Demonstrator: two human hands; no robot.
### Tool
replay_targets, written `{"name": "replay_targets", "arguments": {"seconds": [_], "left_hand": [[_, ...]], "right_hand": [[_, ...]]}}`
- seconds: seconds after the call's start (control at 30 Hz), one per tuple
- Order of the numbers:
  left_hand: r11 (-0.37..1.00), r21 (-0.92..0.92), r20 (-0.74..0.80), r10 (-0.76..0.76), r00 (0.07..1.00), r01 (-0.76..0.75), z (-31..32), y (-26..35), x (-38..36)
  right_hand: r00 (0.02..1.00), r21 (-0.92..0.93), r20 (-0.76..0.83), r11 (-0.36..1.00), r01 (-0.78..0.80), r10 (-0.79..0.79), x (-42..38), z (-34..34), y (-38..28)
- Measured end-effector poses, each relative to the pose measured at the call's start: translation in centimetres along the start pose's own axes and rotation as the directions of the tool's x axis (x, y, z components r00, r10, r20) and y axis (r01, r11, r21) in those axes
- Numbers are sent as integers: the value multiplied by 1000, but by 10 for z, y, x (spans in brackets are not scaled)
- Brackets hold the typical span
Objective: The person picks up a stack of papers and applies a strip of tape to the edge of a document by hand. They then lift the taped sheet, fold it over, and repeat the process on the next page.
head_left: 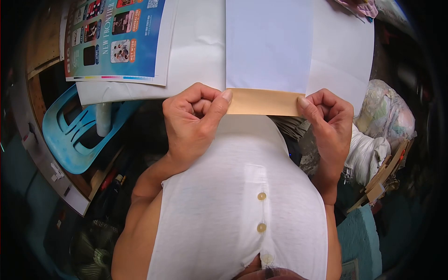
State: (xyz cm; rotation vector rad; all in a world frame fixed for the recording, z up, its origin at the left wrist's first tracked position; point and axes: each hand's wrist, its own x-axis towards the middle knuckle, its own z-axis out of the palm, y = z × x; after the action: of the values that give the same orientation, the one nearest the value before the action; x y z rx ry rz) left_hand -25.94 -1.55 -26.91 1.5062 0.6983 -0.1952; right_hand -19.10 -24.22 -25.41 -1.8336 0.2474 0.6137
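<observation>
A tan paper strip (265,102) lies along the near edge of a long white paper sheet (268,44) on the table. My left hand (193,119) pinches the strip's left end between thumb and curled fingers. At the strip's right end, my right hand (329,121) pinches the corner in the same way. The strip is stretched flat between the two hands, just past the table's front edge. Whether it is a separate piece or a flap of the sheet, I cannot tell.
Printed colour posters (116,42) lie at the left of the white-covered table (196,51). A blue plastic chair (70,135) stands below left. Plastic bags (387,112) and wooden pieces (380,179) are at the right. Pink fabric (361,7) sits at the back right.
</observation>
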Motion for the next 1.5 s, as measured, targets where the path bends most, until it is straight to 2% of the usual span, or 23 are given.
{"name": "replay_targets", "arguments": {"seconds": [0.43, 0.73, 0.83, 1.5], "left_hand": [[998, 34, 0, 44, 999, -44, 1, -1, 0], [999, 24, -38, 24, 999, -23, 4, 1, -1], [999, 27, -45, 19, 999, -18, 5, 1, 0], [997, 44, -73, 67, 995, -64, 4, -3, 1]], "right_hand": [[1000, -37, 0, 999, 8, -8, -1, -1, 0], [999, 15, -14, 999, 43, -42, -1, 2, 2], [1000, -45, -14, 999, 25, -26, -1, 1, 0], [1000, -44, -26, 999, 10, -11, 0, 4, 0]]}}
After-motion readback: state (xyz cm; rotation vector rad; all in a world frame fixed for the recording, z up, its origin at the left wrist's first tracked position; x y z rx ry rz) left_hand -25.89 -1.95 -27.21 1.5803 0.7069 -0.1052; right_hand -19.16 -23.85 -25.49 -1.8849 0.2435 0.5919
